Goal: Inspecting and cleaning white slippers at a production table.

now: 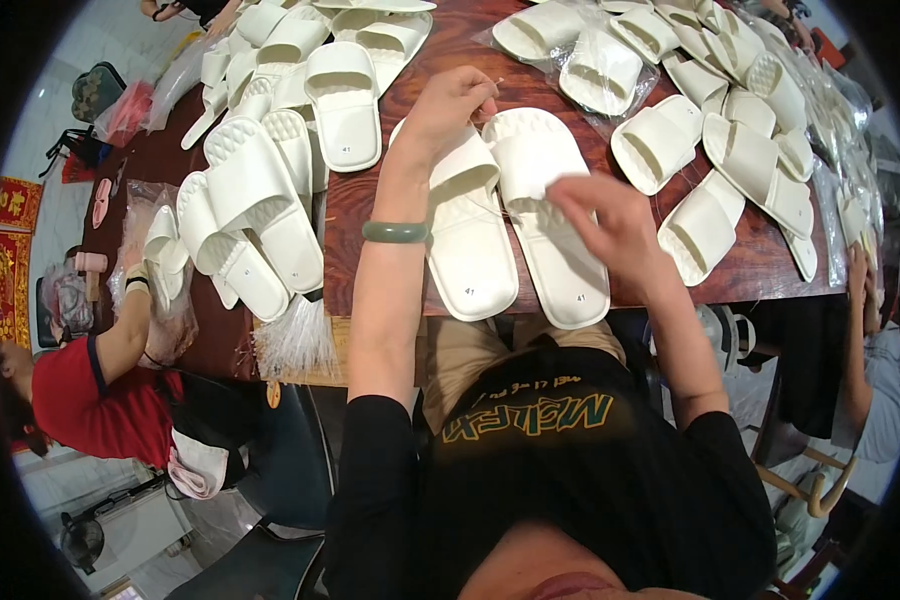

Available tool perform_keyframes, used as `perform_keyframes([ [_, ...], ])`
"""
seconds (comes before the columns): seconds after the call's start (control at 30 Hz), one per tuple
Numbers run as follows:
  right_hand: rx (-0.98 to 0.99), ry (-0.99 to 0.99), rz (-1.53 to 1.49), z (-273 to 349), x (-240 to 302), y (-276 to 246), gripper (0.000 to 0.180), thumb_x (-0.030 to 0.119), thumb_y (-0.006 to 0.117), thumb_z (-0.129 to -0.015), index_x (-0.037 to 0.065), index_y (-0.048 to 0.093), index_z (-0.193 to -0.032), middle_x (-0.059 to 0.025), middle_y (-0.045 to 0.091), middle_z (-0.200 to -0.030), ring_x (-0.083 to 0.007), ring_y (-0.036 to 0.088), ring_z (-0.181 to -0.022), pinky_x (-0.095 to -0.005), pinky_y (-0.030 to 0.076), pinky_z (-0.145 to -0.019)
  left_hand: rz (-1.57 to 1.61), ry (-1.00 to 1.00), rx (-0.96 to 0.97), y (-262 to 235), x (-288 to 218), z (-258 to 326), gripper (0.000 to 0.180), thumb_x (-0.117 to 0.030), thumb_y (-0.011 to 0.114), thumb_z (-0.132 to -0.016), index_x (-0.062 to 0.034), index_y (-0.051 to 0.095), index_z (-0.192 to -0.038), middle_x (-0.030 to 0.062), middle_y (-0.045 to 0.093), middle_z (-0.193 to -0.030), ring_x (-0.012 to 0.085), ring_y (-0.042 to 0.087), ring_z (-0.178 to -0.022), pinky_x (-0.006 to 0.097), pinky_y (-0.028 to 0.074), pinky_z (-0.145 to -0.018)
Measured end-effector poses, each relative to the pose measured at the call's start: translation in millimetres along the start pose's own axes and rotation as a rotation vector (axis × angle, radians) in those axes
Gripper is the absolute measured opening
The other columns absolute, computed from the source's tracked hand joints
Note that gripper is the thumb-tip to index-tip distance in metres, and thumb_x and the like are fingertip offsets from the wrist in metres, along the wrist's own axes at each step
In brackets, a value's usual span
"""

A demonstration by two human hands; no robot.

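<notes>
Pinched on the right slipper's (550, 215) strap, my right hand (610, 225) held firm; my left hand (448, 105) clamped the left slipper (465, 235) beside it. Both overhung the table (370, 215) edge and might slide off.

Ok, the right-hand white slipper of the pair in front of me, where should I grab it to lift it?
Take the right slipper by its strap band, coming from above on the right side, where the right hand already rests. The band arches up off the flat sole, so fingers can probably hook under it. The left hand is at the toe ends of the pair.
</notes>
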State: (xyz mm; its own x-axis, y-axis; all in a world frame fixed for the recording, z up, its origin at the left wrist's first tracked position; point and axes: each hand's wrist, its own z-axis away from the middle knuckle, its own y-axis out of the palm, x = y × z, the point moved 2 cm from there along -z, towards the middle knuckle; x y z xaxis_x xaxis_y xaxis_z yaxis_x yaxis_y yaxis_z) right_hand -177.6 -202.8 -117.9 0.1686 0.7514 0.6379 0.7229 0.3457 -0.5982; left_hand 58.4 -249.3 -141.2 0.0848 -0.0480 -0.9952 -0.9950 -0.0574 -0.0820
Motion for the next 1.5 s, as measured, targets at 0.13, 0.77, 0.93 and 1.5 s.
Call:
perform_keyframes([
  [0.13,-0.145,0.002,0.085,-62.0,-24.3,21.3,0.017,0.015,0.063,-0.079,0.000,0.065,-0.087,-0.0162,0.065,-0.083,-0.0317,0.062,-0.075,-0.0375,0.049,-0.069,0.031,0.001,-0.004,-2.2,-0.2,1.1,0.010,-0.013,0.054,-0.090,-0.0037,0.057,-0.087,-0.0004,0.057,-0.069,0.0072,0.052,-0.063,0.021,0.042,-0.059],
  [0.77,0.044,0.372,-0.447,-87.2,-83.2,56.0,0.016,0.015,0.063,-0.079,0.000,0.064,-0.083,-0.0054,0.064,-0.070,-0.0080,0.055,-0.065,-0.0246,0.044,-0.060,0.176,0.082,-0.183,-17.7,-2.1,2.1,0.017,-0.017,0.053,-0.092,-0.0011,0.058,-0.097,0.0052,0.062,-0.080,0.0118,0.058,-0.071,0.023,0.046,-0.067],
  [0.93,0.000,0.413,-0.721,-87.5,-84.6,55.8,0.014,0.012,0.063,-0.081,0.000,0.063,-0.087,-0.0023,0.062,-0.075,-0.0064,0.054,-0.068,-0.0222,0.043,-0.062,0.140,0.064,-0.315,-14.9,-4.7,10.6,0.014,-0.015,0.054,-0.091,-0.0021,0.059,-0.094,0.0028,0.060,-0.077,0.0067,0.054,-0.063,0.019,0.042,-0.057],
  [1.5,-0.132,0.332,-0.578,-86.2,-71.8,50.1,0.022,0.016,0.062,-0.085,-0.004,0.065,-0.092,-0.0044,0.067,-0.081,-0.0076,0.056,-0.072,-0.0239,0.045,-0.066,-0.168,0.108,-0.221,-0.9,-12.1,28.7,0.017,-0.016,0.059,-0.087,-0.0017,0.065,-0.093,-0.0021,0.058,-0.077,0.0033,0.049,-0.068,0.018,0.038,-0.061],
])
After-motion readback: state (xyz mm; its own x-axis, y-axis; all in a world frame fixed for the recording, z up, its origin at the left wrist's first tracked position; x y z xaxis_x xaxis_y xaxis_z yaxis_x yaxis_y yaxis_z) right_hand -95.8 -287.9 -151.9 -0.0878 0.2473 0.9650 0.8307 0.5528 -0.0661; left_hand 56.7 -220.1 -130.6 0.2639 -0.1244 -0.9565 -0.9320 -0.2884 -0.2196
